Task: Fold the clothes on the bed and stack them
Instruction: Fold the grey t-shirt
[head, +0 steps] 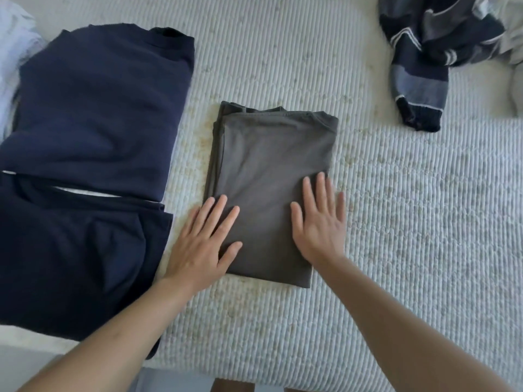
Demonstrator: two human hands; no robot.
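Two folded navy tops lie at the bed's left. Mid-bed, the left hand and right hand press flat, fingers straight, on the folded grey shirt, gripping nothing. A striped garment lies crumpled far right.

Bed with pale ribbed quilted cover, faint yellowish speckles, soft even daylight, grey floor at near edge
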